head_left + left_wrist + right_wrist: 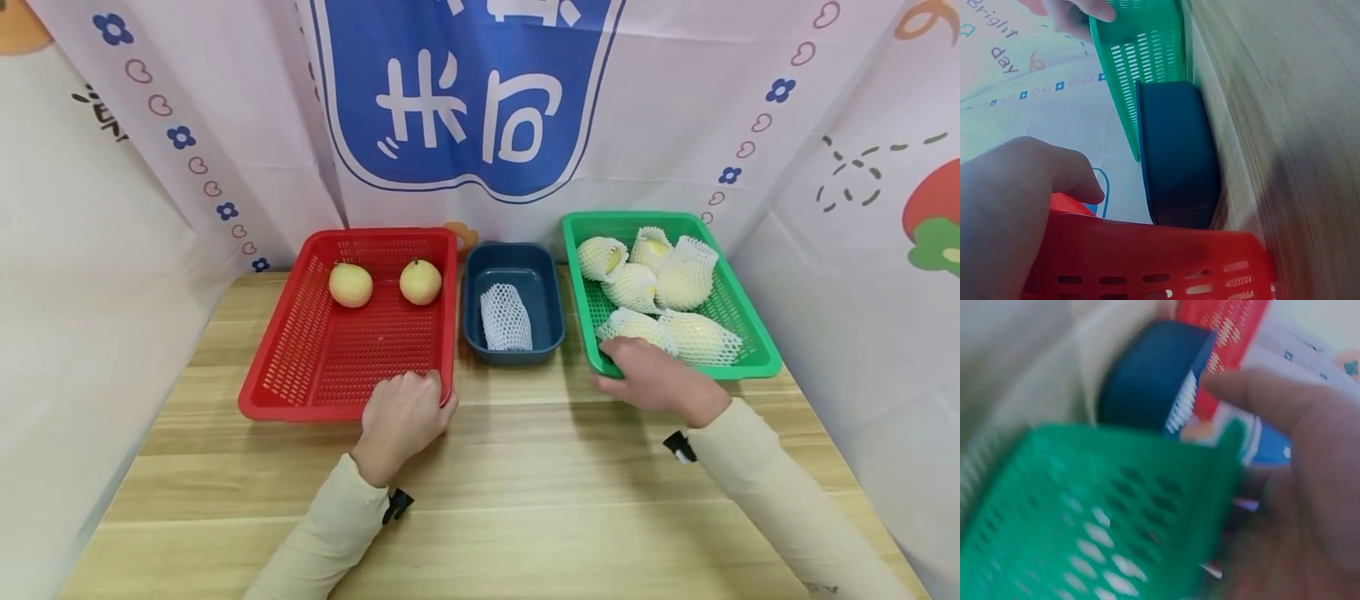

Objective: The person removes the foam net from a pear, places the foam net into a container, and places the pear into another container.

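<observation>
A rectangular red perforated plastic basket (378, 354) stands on the left of the pale wood-grain surface (525, 483), with two bare yellow pears (350, 286) inside, set apart near its far end. The left hand (405, 412) is at the basket's near right corner, its grip curled over the red rim and holding it; in the left wrist view the thumb extends beside the basket's wall.

On the right stands a rectangular green perforated plastic basket (731, 296) holding six pale yellow pears in white foam netting (632, 287): four are clustered toward the far side and two lie side by side along the near edge. The right hand (648, 375) is at this basket's near left corner, thumb outside the rim and fingers reaching over inside, close to the nearest wrapped pear. Its grip straddles the rim, but blur in the right wrist view leaves me unable to tell whether it pinches the plastic.

Between the two baskets sits a small dark blue rectangular box (542, 300), holding a white foam net sleeve (506, 318). Both forearms wear cream sleeves (330, 525). Behind everything hangs a white printed cloth (247, 83) with a blue panel (480, 108) bearing white characters.
</observation>
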`<state>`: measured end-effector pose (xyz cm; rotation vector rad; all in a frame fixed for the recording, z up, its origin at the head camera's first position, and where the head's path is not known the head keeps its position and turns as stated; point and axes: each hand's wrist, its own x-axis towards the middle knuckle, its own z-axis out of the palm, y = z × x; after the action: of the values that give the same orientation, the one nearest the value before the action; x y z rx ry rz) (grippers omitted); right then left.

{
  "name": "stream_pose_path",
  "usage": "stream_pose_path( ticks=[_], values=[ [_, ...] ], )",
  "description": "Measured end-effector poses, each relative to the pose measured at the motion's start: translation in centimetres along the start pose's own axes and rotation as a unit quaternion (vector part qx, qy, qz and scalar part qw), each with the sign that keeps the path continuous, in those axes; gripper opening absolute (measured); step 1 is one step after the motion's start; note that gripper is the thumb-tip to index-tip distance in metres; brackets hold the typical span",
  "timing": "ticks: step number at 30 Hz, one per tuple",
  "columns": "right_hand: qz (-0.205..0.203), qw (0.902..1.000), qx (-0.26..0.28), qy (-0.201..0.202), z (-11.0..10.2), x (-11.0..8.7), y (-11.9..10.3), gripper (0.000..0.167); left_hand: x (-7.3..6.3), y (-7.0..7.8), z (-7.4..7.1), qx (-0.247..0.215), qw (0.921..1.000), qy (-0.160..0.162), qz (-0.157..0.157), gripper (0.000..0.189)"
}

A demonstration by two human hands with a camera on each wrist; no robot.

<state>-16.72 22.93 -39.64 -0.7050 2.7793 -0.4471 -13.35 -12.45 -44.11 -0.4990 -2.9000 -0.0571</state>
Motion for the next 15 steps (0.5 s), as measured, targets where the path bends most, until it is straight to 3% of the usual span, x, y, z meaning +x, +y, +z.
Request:
stream_pose_path(
  ticks=[3, 9, 15],
  values=[
    [-0.015, 0.9997, 0.020, 0.003, -2.1, -0.4, 0.4, 0.046, 0.0, 0.0, 0.0, -0.003, 1.0000, -0.002, 0.002, 0.045],
    [0.015, 0.9994, -0.009, 0.029, -5.7, -0.7, 1.2, 0.054, 0.1, -0.1, 0.1, -0.011, 0.9999, 0.002, 0.008, 0.045],
    [0.032, 0.9986, -0.034, 0.023, -6.4, 0.1, 2.2, 0.064, -0.1, -0.2, 0.1, -0.012, 0.9999, 0.005, 0.011, 0.044]
  ],
)
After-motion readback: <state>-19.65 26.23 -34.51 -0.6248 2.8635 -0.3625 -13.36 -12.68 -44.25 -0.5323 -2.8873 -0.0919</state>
